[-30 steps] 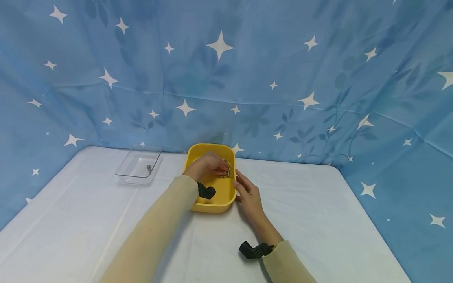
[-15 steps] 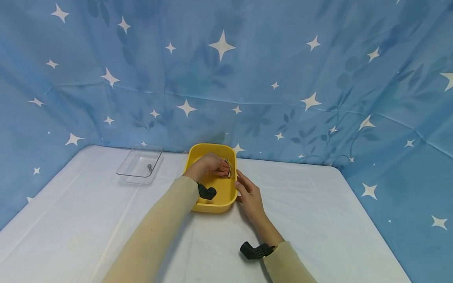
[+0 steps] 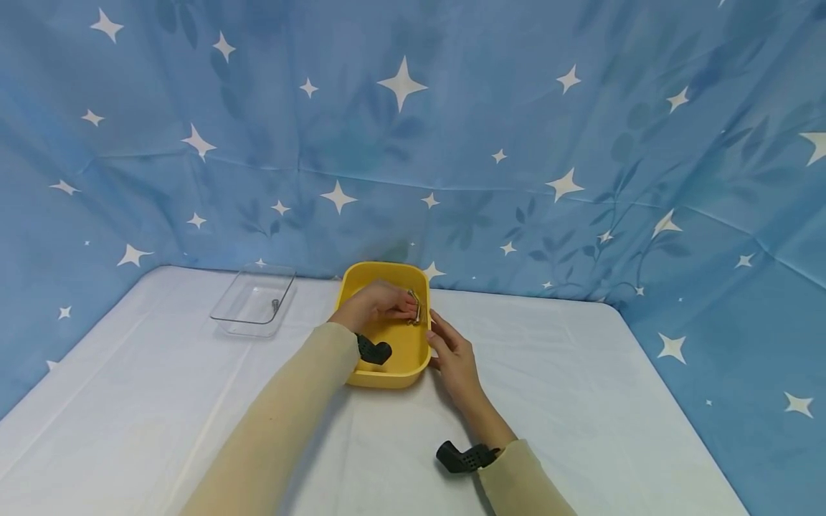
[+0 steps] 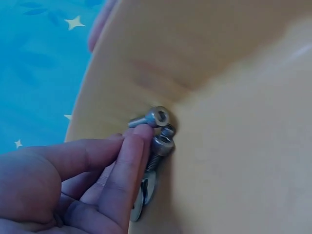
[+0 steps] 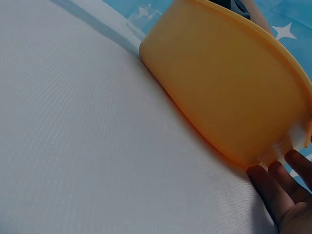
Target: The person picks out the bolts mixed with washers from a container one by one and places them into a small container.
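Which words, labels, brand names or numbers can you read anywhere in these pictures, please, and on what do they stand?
There are none: no readable text shows on the yellow tub, the bolts, the clear tray, the white table cover or the blue star-patterned backdrop.
The left hand and right hand bear no markings.

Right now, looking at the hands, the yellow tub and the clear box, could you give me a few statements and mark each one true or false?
1. The left hand reaches inside the yellow tub. True.
2. Its fingers touch metal bolts. True.
3. The right hand holds a bolt. False: it rests open against the tub's outer side.
4. The clear box holds many bolts. False: only one bolt shows in it.
5. The tub sits on a white tablecloth. True.
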A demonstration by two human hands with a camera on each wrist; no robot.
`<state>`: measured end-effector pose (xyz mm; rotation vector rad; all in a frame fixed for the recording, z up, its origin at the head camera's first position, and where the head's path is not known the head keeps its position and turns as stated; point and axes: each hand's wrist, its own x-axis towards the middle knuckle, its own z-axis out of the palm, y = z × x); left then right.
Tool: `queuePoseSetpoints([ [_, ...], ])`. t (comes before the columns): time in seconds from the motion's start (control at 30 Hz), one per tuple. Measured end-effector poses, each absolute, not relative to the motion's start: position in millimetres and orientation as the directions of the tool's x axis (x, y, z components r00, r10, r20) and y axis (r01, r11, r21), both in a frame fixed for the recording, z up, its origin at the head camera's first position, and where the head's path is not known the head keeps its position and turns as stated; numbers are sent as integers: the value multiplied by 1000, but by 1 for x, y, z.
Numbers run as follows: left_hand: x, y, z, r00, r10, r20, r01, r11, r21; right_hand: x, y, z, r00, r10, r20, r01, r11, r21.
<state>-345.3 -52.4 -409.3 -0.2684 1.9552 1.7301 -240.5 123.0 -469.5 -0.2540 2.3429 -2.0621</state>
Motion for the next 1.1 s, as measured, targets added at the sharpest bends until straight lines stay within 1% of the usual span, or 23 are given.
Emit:
queuePoseSetpoints([
  [0.07,-344,-52,-410,-857,177,-484,-455,183,872,-240,123,-469,-987,-128,98,-114,122,-986],
  [0.3,-338,-47,-411,-897,174,-405,-341,311,887,-239,123,-469,-986,-132,98,-116,134,-984],
  [0.37,-336,-45,-411,-903,173,-393,-326,319,890,-239,123,-469,-986,-136,95,-113,131,-985],
  [0.73,-335,-44,-415,-921,171,-350,-282,327,902,-238,123,-468,-987,-135,88,-107,137,-985],
  [1.1,-337,-45,-412,-907,176,-382,-300,365,881,-239,123,-469,-987,-137,86,-104,131,-986],
])
